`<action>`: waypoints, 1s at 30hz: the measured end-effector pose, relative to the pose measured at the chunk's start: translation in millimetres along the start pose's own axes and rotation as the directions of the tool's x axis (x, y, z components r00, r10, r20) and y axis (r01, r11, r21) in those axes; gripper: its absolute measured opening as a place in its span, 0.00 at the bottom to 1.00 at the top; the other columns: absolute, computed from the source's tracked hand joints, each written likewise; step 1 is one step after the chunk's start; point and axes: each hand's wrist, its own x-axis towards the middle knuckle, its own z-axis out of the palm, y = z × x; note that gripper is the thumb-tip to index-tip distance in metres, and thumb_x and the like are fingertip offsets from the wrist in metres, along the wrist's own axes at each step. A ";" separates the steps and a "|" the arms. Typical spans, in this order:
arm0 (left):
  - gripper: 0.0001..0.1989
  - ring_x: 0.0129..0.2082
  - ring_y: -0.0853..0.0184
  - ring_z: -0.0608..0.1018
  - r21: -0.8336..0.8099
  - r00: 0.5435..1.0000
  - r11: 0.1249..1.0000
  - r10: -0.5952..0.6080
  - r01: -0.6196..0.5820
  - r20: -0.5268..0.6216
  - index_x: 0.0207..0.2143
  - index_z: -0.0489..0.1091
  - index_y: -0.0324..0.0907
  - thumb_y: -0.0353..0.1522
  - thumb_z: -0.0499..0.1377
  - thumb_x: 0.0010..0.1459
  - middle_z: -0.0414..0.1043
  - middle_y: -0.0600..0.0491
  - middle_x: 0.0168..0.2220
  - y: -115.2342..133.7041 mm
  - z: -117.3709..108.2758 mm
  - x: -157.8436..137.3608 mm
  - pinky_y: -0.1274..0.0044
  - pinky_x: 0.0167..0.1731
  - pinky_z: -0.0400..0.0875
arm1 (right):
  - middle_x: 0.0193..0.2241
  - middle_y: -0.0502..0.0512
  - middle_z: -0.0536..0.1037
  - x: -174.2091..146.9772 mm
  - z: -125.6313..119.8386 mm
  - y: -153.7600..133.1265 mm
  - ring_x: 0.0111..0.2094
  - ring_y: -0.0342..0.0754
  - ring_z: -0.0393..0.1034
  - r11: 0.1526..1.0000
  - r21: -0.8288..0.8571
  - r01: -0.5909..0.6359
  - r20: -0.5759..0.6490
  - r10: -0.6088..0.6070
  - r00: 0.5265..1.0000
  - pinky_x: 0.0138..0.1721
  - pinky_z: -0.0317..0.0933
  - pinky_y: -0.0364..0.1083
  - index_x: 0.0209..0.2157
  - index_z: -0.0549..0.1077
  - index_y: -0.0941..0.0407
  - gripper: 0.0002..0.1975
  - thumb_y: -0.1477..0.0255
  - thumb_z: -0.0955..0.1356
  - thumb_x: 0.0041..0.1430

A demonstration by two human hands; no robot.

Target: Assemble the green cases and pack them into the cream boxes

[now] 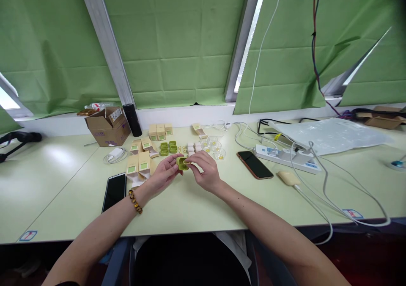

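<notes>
My left hand (pixel 163 171) is closed around a small olive-green case (pixel 182 164), its hollow side facing me above the table. At the right rim of that case, the thumb and fingers of my right hand (pixel 206 170) are pinched together; whether they hold a small part or only the rim, I cannot make out. Just beyond my hands lie several matching green cases (pixel 168 148), tiny yellow-green pieces (pixel 182 149), whitish short cylinders (pixel 194 147) and clear plastic cups (pixel 218 154) with yellow inside. Left of them stand small cardboard boxes (pixel 138 166) with green squares.
One phone (pixel 114 191) lies by my left forearm, another phone (pixel 255 165) to the right. A power strip (pixel 287 158) with trailing cables and a beige charger (pixel 288 178) are further right. A carton (pixel 108 126) and a black cylinder (pixel 132 120) stand back left.
</notes>
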 end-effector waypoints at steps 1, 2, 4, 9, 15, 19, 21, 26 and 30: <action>0.26 0.42 0.67 0.78 -0.005 1.000 1.000 0.000 0.000 -0.002 0.57 0.74 0.42 0.36 0.74 0.57 0.77 0.48 0.44 0.2 1.1 -0.1 0.74 0.43 0.72 | 0.37 0.58 0.84 -0.5 0.3 0.7 0.38 0.55 0.74 0.999 -0.039 0.024 0.003 -0.024 1.000 0.39 0.69 0.56 0.42 0.80 0.49 0.08 0.74 0.69 0.67; 0.27 0.41 0.67 0.77 -0.009 1.000 1.000 0.001 -0.001 -0.003 0.56 0.74 0.42 0.36 0.74 0.57 0.77 0.48 0.44 0.2 1.8 -0.3 0.74 0.43 0.72 | 0.36 0.58 0.83 -1.0 0.6 1.2 0.37 0.55 0.74 0.996 -0.077 0.048 0.005 -0.048 0.999 0.38 0.68 0.55 0.42 0.80 0.50 0.08 0.75 0.68 0.67; 0.27 0.41 0.68 0.77 -0.008 1.000 1.000 0.001 -0.001 -0.005 0.56 0.75 0.41 0.36 0.75 0.56 0.77 0.48 0.43 -0.2 2.1 -0.3 0.75 0.43 0.72 | 0.36 0.58 0.83 -1.6 1.5 1.5 0.36 0.54 0.73 0.986 -0.139 0.092 0.010 -0.092 0.996 0.36 0.66 0.53 0.42 0.79 0.51 0.09 0.77 0.68 0.67; 0.27 0.41 0.68 0.77 0.005 1.000 1.000 0.001 0.000 -0.011 0.56 0.75 0.40 0.36 0.75 0.55 0.77 0.48 0.43 -1.6 0.9 0.4 0.75 0.43 0.73 | 0.35 0.57 0.83 -1.9 3.5 0.1 0.34 0.52 0.71 0.963 -0.217 0.158 0.005 -0.161 0.987 0.35 0.63 0.52 0.41 0.78 0.52 0.09 0.78 0.67 0.67; 0.27 0.40 0.69 0.77 0.034 1.000 0.999 -0.003 0.004 -0.014 0.55 0.74 0.40 0.35 0.75 0.55 0.78 0.48 0.43 -1.1 2.8 0.1 0.75 0.44 0.71 | 0.32 0.55 0.82 -2.4 4.3 -1.3 0.32 0.51 0.69 0.958 -0.247 0.148 0.016 -0.149 0.989 0.33 0.60 0.52 0.39 0.79 0.52 0.10 0.78 0.67 0.67; 0.27 0.40 0.68 0.77 0.069 1.000 0.998 -0.004 0.005 -0.011 0.55 0.74 0.40 0.35 0.75 0.55 0.78 0.48 0.44 -1.2 3.8 -0.5 0.75 0.45 0.70 | 0.30 0.55 0.80 -2.4 5.3 -1.9 0.31 0.51 0.66 0.947 -0.276 0.163 0.017 -0.165 0.986 0.32 0.58 0.51 0.37 0.78 0.52 0.09 0.78 0.67 0.67; 0.27 0.41 0.68 0.78 0.084 1.000 0.996 0.008 -0.007 -0.006 0.55 0.74 0.41 0.36 0.75 0.55 0.78 0.48 0.44 -2.0 3.4 -0.4 0.74 0.46 0.70 | 0.28 0.55 0.79 -2.4 5.8 -2.1 0.30 0.50 0.65 0.943 -0.289 0.166 0.021 -0.167 0.986 0.32 0.57 0.51 0.36 0.78 0.53 0.09 0.78 0.67 0.67; 0.27 0.40 0.68 0.78 0.120 0.999 0.992 0.041 -0.040 -0.005 0.55 0.74 0.40 0.35 0.75 0.55 0.78 0.47 0.43 -5.5 -0.6 1.6 0.74 0.45 0.71 | 0.26 0.55 0.76 -3.3 7.2 0.1 0.29 0.50 0.64 0.936 -0.314 0.161 0.044 -0.155 0.987 0.31 0.56 0.51 0.34 0.78 0.53 0.10 0.76 0.66 0.68; 0.26 0.41 0.66 0.79 0.158 0.999 0.987 0.042 -0.040 -0.011 0.52 0.74 0.40 0.35 0.76 0.53 0.79 0.47 0.42 -6.9 -2.9 2.9 0.74 0.46 0.72 | 0.25 0.54 0.75 -4.8 8.6 5.5 0.28 0.49 0.63 0.933 -0.301 0.197 0.064 -0.186 0.980 0.30 0.56 0.50 0.33 0.78 0.53 0.12 0.75 0.65 0.69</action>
